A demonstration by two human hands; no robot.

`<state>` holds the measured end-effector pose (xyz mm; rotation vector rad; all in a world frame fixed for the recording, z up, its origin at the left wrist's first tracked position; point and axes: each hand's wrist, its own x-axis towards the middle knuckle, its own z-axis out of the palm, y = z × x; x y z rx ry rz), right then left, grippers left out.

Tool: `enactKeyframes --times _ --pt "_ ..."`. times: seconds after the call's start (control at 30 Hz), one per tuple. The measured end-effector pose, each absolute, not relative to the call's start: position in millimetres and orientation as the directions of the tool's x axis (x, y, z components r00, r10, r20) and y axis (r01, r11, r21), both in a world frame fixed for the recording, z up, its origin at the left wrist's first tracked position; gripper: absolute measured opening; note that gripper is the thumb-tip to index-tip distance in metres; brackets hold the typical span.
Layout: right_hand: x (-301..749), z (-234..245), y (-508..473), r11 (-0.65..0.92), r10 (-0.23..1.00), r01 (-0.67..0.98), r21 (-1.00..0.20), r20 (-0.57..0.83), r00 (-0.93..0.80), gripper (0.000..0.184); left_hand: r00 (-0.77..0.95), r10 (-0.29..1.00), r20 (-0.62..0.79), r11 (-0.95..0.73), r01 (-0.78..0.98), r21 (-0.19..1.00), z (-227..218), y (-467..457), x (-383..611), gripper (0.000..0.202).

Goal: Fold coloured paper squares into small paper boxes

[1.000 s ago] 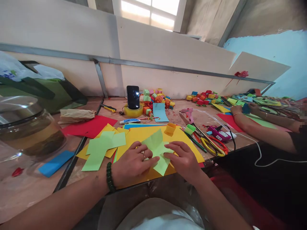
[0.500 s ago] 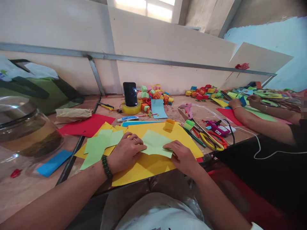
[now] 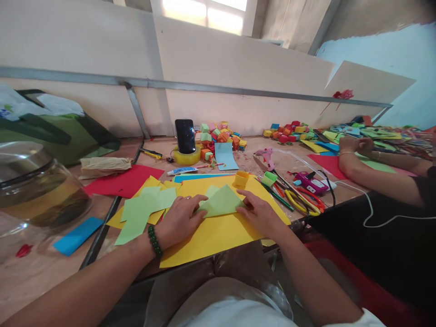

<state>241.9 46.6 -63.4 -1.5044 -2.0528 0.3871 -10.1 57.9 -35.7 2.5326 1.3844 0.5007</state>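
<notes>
A light green sheet of paper [image 3: 223, 202], folded into a peaked shape, lies on a large yellow sheet [image 3: 204, 240] before me. My left hand [image 3: 182, 218] pinches its left corner between thumb and forefinger. At the opposite corner, my right hand [image 3: 260, 213] grips the paper with thumb and fingertips. More light green pieces [image 3: 139, 209] overlap to the left of my left hand, over smaller yellow paper. Just beyond the folded paper stands a small yellow paper piece [image 3: 241, 179], and a green one [image 3: 269, 178] is to its right.
A phone [image 3: 185, 136] leans upright in a tape roll [image 3: 186, 156]. Folded paper cubes [image 3: 223, 134] are heaped behind. To the right lie a pink glue gun [image 3: 267, 158], pliers [image 3: 303, 202] and a purple power strip [image 3: 311, 184]. A glass jar [image 3: 41, 195] stands left; a co-worker's hands [image 3: 356, 147] are right.
The light green sheet was mostly flat with its near edge lifted; now it is folded over into a peak. Both my hands have shifted slightly along it. The co-worker's hands have drawn together.
</notes>
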Motion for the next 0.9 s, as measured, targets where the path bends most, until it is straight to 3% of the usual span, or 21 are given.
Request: enactKeyframes --times 0.13,0.27,0.37,0.43,0.67,0.77,0.9 --pt "241 -68 47 0.342 0.920 0.813 -0.471 0.343 -0.189 0.054 0.505 0.823 0.258 -0.557 0.806 0.201 -39 56 -11 0.046" --pt "237 -66 45 0.443 0.820 0.876 -0.192 0.481 -0.309 0.046 0.604 0.710 0.362 -0.664 0.745 0.058 -44 54 -10 0.044" --pt "233 -64 46 0.562 0.691 0.827 0.023 0.537 -0.485 0.035 0.685 0.632 0.363 -0.736 0.677 0.006 -44 51 -8 0.037" --pt "232 -64 47 0.613 0.622 0.783 0.105 0.547 -0.560 0.032 0.687 0.624 0.371 -0.738 0.675 -0.008 -44 49 -7 0.034" --pt "235 -61 44 0.695 0.522 0.707 0.129 0.586 -0.620 0.033 0.665 0.687 0.294 -0.689 0.724 -0.027 -43 45 -4 0.031" --pt "235 -57 41 0.744 0.507 0.656 0.128 0.532 -0.678 0.034 0.696 0.676 0.242 -0.711 0.702 -0.034 -41 45 -4 0.035" --pt "230 -55 42 0.747 0.575 0.657 0.102 0.395 -0.716 0.034 0.766 0.607 0.211 -0.775 0.629 -0.055 -37 45 -3 0.035"
